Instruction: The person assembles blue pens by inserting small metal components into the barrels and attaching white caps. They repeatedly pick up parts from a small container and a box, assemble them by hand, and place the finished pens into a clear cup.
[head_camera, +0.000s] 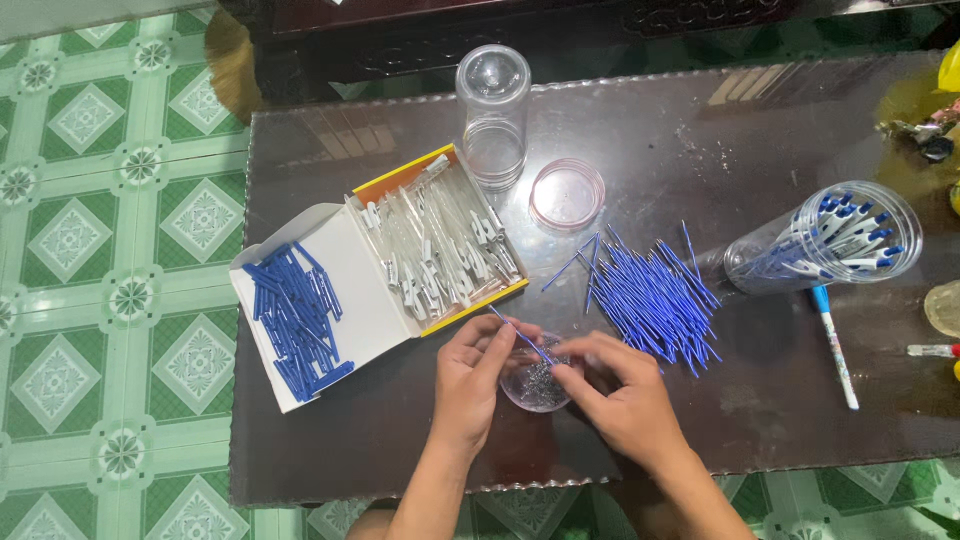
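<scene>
Blue refill (522, 338) pinched in the left hand (472, 378) over a small clear dish (534, 385); right hand (618, 392) fingertips closed at the dish, holding what I cannot tell.
Looks like spring-fitting; next needs fine alignment. Open carton (372, 300) left: white flap, yellow edge, clear barrels. Loose refills (652, 298), jar of pens (825, 240) right.

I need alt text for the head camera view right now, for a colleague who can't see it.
Two bare hands, left hand and right hand, hold a thin blue refill over a small clear dish on a dark table. Beside them lie a pile of blue refills, an open box of clear pen barrels and a jar of finished pens.
</scene>
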